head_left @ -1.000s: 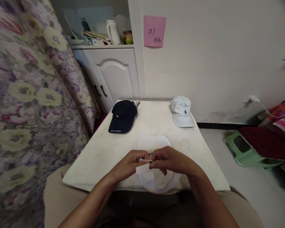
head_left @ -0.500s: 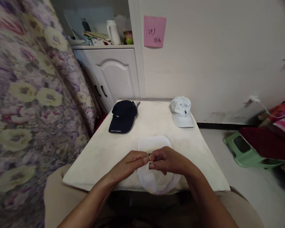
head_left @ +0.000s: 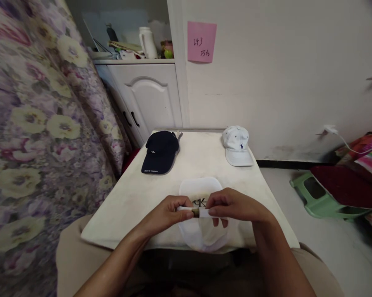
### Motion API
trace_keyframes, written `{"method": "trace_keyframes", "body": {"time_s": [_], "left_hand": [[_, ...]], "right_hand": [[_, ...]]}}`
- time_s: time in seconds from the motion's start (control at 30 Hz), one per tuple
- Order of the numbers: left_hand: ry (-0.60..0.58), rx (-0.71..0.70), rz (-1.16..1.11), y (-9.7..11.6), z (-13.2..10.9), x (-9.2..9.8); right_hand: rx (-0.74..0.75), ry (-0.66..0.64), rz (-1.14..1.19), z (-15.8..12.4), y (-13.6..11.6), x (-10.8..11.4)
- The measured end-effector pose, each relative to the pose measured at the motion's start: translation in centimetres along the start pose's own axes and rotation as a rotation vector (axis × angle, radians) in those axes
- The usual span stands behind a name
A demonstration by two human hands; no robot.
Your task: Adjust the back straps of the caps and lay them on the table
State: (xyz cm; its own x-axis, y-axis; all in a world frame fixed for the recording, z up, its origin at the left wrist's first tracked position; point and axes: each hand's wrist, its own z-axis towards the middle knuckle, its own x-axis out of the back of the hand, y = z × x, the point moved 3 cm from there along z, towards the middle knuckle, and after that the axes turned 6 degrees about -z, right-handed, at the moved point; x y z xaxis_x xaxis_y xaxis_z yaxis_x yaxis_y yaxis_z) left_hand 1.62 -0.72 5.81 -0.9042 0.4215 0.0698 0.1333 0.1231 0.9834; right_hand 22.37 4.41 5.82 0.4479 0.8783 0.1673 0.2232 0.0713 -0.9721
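A white baseball cap (head_left: 200,184) lies at the table's near edge, its brim pointing away from me and black "CK" letters showing inside the opening. Across its back runs a white strap (head_left: 204,213) with a brass-coloured buckle (head_left: 195,213). My left hand (head_left: 167,211) pinches the strap just left of the buckle. On the other side my right hand (head_left: 233,205) grips the strap between thumb and fingers. Farther back sit a dark navy cap (head_left: 162,148) at left and a pale blue cap (head_left: 237,140) at right.
The table (head_left: 126,206) has a cream cover and stands against the wall. A white cabinet (head_left: 150,97) is behind it, with a white jug (head_left: 148,43) on its shelf. A floral curtain (head_left: 43,144) hangs at left; a green stool (head_left: 318,198) stands at right.
My hands have drawn slightly apart, the right one moving right. The strap now lies straight between them, with the buckle and the "CK" letters more in sight.
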Motion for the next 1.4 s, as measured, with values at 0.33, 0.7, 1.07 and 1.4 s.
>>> {"method": "trace_keyframes", "body": {"time_s": [0.33,0.7,1.07,1.4], "left_hand": [[0.036,0.022,-0.072,-0.3,0.1,0.8],[0.004,-0.031,-0.025,0.8,1.7,-1.5],[0.003,0.005,-0.045,0.7,1.8,-1.5],[0.026,-0.052,0.027,1.4,1.8,-1.8]], "right_hand": [[0.119,0.01,0.187,-0.7,1.1,2.6],[0.072,0.012,0.136,-0.4,-0.4,0.2],[0.068,0.097,0.103,-0.3,0.3,1.3],[0.074,0.129,0.129,0.4,0.2,0.8]]}}
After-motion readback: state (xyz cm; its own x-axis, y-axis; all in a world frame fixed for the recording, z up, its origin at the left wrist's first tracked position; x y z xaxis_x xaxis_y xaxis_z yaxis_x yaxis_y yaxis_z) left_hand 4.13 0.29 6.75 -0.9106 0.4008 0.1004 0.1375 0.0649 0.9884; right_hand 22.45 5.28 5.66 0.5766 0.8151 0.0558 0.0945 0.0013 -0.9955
